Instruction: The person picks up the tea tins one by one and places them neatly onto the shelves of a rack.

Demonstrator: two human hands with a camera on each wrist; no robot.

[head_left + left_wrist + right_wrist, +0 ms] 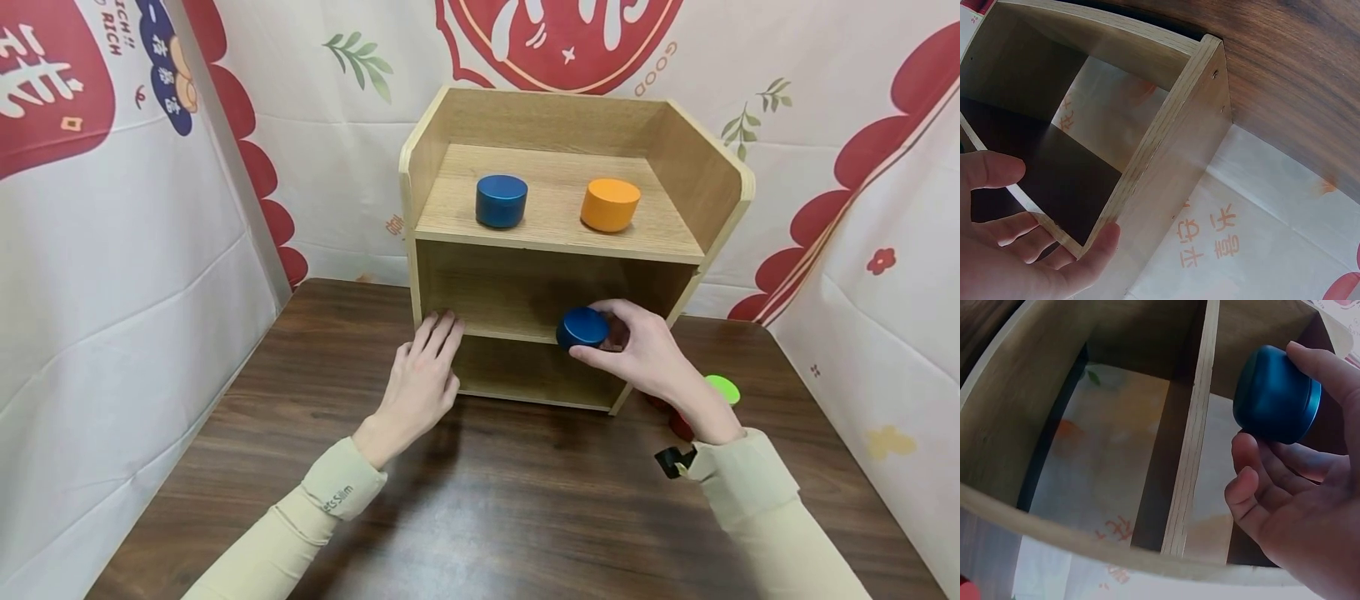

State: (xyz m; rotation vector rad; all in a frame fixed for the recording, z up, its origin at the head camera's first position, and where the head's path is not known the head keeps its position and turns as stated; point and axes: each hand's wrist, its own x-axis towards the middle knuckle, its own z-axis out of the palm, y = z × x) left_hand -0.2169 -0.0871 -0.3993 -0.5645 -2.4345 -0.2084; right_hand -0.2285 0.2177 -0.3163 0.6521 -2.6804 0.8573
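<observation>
My right hand (637, 346) grips a blue round tin (582, 327) between thumb and fingers, in front of the middle shelf's right half. In the right wrist view the tin (1275, 394) is tilted and held by its side. My left hand (420, 379) touches the left front of the wooden shelf unit (517, 340) with outstretched fingers. From the left wrist, its fingertips (1107, 240) show against the side panel and the board's front edge. A second blue tin (501, 202) and an orange tin (610, 206) stand upright on the top level.
The unit stands on a dark wooden table (495, 500). Right of it, partly behind my right forearm, are a light green round top (722, 388) and a red object (681, 426). A small black object (670, 462) shows by the right cuff. Printed cloth (315, 150) surrounds the table.
</observation>
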